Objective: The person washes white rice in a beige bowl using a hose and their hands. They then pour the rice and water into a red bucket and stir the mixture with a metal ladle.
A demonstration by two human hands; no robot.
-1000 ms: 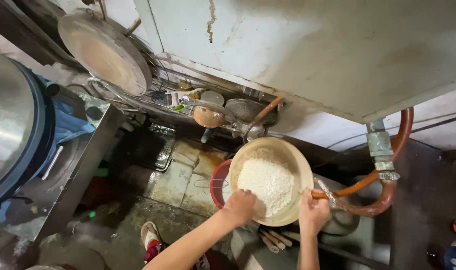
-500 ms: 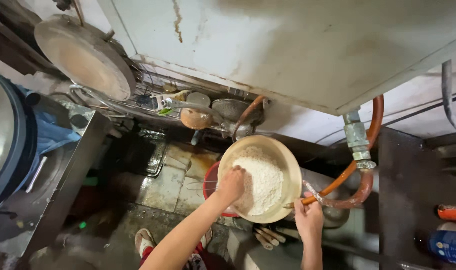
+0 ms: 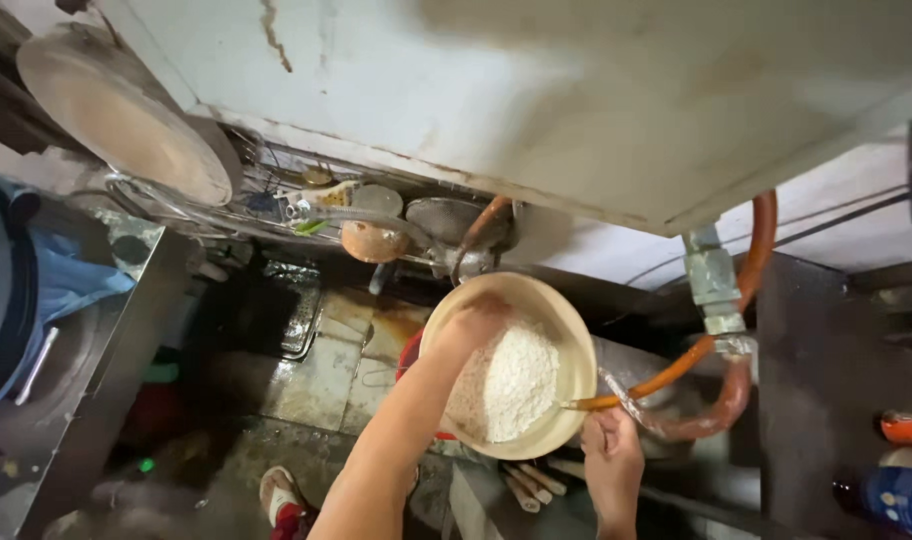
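Left hand (image 3: 476, 325) has moved up to the bowl (image 3: 566, 330) far rim, fingers curled into the rice (image 3: 511, 380); right hand (image 3: 611, 455) fingers clamped on the hose (image 3: 656, 385), aiming it into the bowl, frame centre.

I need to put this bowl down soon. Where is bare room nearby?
Bare wet floor tiles lie left of the cream round bowl of white rice, below the crowded wire rack. Right of the bowl, the orange hose and right hand crowd things.
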